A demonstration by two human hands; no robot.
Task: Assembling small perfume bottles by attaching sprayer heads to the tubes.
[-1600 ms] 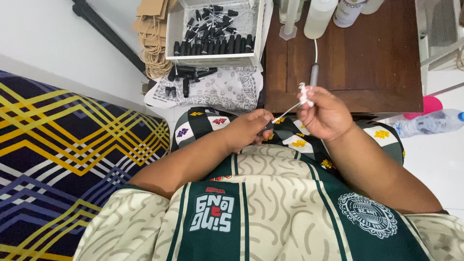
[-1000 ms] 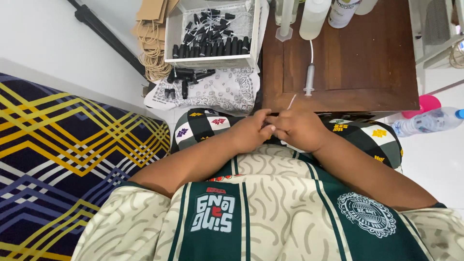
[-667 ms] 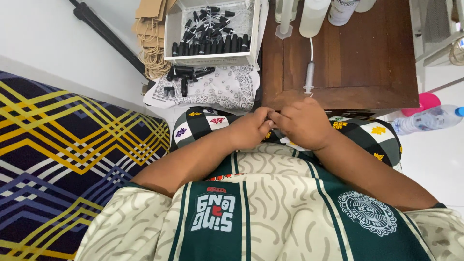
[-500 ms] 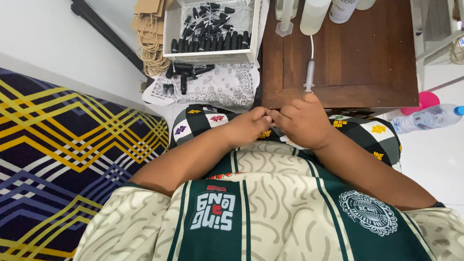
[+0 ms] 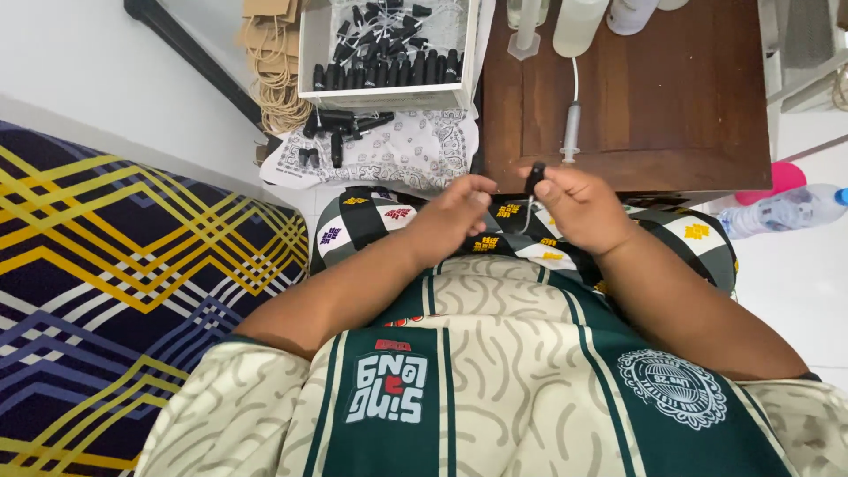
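Our right hand [image 5: 579, 205] pinches a small black cap [image 5: 534, 177] between thumb and fingertips, just off the near edge of the wooden table [image 5: 671, 106]. Our left hand [image 5: 455, 212] hovers beside it, fingers loosely curled, holding nothing we can see. A syringe [image 5: 571, 132] lies at the table's near edge; a white tray [image 5: 389, 53] of black caps sits beyond its left edge.
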